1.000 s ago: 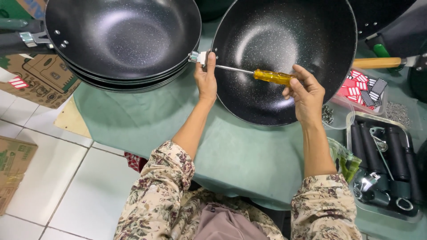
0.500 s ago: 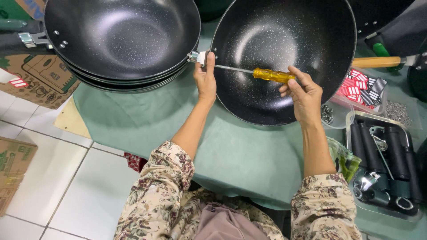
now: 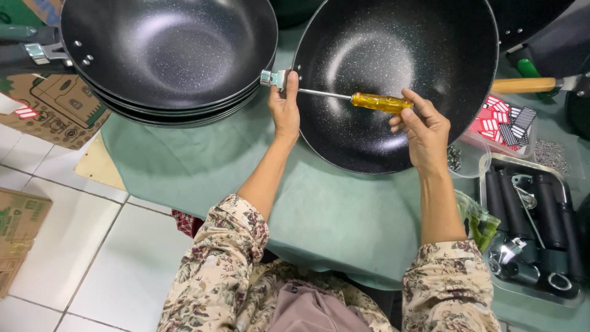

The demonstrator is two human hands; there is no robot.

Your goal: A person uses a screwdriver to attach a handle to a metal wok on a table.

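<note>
Green-covered table [image 3: 184, 166], white tiled floor [image 3: 92, 246], cardboard boxes [image 3: 55, 107] at left

Person seen from above. Left hand [image 3: 286, 110] and right hand [image 3: 425, 130]: bare, without gloves, rings or watch visible. Both forearms are uncovered to the elbow. Sleeves [image 3: 221, 258]: loose fabric pushed up at the elbows, printed with a dense floral pattern of dark red and olive-green blooms on a cream ground. The same print covers the torso. At the lower centre, a plain mauve-brown garment [image 3: 307, 310] lies in soft folds.
</note>
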